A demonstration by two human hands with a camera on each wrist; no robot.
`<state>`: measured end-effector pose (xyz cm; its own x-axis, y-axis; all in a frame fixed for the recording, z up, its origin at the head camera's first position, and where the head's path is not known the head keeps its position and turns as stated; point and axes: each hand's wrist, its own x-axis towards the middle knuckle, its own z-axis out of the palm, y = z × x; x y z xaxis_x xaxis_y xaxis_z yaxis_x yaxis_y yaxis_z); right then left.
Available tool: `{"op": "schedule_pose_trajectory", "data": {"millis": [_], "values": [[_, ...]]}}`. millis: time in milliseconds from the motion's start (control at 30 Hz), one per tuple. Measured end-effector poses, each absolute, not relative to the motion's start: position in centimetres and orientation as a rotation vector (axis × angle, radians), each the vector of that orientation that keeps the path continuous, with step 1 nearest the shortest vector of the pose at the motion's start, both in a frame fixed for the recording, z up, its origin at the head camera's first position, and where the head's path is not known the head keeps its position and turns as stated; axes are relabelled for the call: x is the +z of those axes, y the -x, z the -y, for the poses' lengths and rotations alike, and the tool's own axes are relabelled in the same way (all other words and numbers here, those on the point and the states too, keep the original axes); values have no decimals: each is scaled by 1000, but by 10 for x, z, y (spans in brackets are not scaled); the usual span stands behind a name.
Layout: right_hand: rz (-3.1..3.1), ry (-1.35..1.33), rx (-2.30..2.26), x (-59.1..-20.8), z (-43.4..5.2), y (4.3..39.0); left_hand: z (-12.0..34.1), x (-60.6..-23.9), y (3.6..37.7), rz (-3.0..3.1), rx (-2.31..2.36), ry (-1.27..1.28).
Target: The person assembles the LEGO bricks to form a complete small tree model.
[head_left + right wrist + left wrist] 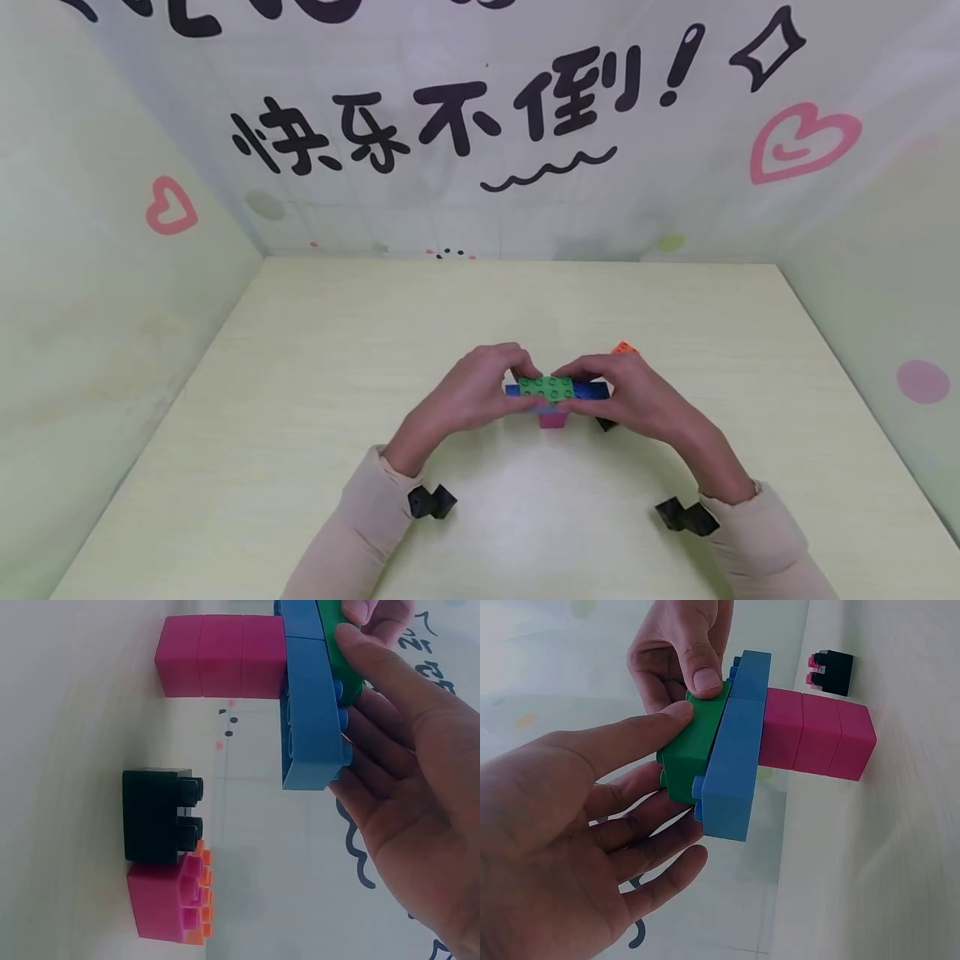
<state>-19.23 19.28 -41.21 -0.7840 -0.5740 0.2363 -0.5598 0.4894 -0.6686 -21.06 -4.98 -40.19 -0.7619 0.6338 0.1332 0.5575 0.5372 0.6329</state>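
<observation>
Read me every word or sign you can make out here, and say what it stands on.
"快乐不倒!" in black brush letters on the back wall, with a wavy underline.
Black strokes cut off by the top edge of the same wall: unreadable.
Bricks: no lettering visible.
Pink hearts and a black diamond outline are drawings, not text.

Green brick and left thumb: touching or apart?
Touching. The left wrist view shows the left thumb pressed flat against the green brick.
</observation>
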Motion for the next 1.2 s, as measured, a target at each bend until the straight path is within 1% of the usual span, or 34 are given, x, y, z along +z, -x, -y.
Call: {"op": "schedule_pose_trajectory", "data": {"millis": [300, 533, 733, 933, 1100, 1200], "values": [[-2665, 981, -1247, -407, -205, 193, 47, -399, 209, -2682, 961, -1009], [-2646, 1015, -1286, -404, -205, 193, 46, -396, 207, -2686, 960, -997], [-2630, 978, -1267, -405, -205, 192, 41, -407, 206, -2729, 904, -959], [-2684, 811, -1092, -398, -229, 189, 29, -425, 205, -2718, 789, -934], [-2705, 641, -922, -400, -246, 191, 28, -422, 204, -2727, 802, -890], [-2651, 610, -811, -409, -245, 194, 28, -419, 204, -2729, 792, -888]]}}
